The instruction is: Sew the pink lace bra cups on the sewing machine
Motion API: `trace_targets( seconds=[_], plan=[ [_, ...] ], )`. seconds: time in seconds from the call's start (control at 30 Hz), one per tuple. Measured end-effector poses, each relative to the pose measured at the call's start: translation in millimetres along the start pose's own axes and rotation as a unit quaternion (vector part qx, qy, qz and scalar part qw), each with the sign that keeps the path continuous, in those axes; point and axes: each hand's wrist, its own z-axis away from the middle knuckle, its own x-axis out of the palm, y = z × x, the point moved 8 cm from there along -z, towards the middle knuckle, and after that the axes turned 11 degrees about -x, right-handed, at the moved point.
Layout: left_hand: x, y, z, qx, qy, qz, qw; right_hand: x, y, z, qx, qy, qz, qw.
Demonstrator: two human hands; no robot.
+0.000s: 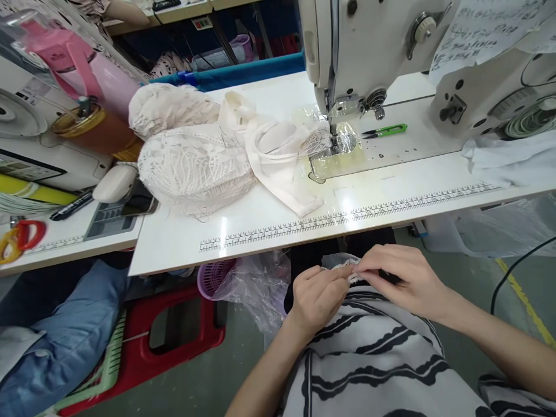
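Observation:
Both my hands are low over my lap, below the table's front edge. My left hand [316, 294] and my right hand [402, 278] pinch a small strip of white lace trim [343, 265] between their fingertips, fingers closed on it. On the white table [278, 226] lies a heap of cream lace bra pieces [195, 156], one strap end reaching under the presser foot of the sewing machine [347, 58]. Clear plastic film covers the needle plate [334, 153].
Green thread snips [384, 131] lie right of the needle. A pink bottle [82, 63], a red-handled tool [26, 234] and a black pen sit at the left. Below the table are a red stool [174, 330], a purple basket [215, 278] and plastic bags.

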Motion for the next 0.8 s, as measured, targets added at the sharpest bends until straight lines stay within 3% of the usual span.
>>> trace_targets(
  seconds=[0.23,0.43,0.53,0.7,0.8],
  plan=[
    [2.7,-0.9,-2.3,-0.02,-0.012,-0.019,1.0,1.3,-25.8,-3.1,-0.141,-0.049,0.234,0.961],
    [7.9,-4.6,-6.5,-0.055,-0.024,-0.045,0.997,14.8,-35.9,-3.1,-0.223,-0.076,0.33,0.914],
    [9.5,-4.2,-7.6,-0.058,-0.037,-0.053,0.996,7.7,-22.6,-4.1,-0.176,-0.057,0.301,0.936],
    [8.0,-4.3,-8.3,-0.056,-0.041,-0.047,0.996,-28.5,6.7,-3.8,-0.006,0.073,0.154,0.985],
    [7.5,-4.3,-7.8,-0.049,-0.04,-0.043,0.997,-23.7,12.2,-3.3,0.028,0.039,0.071,0.996]
  ],
)
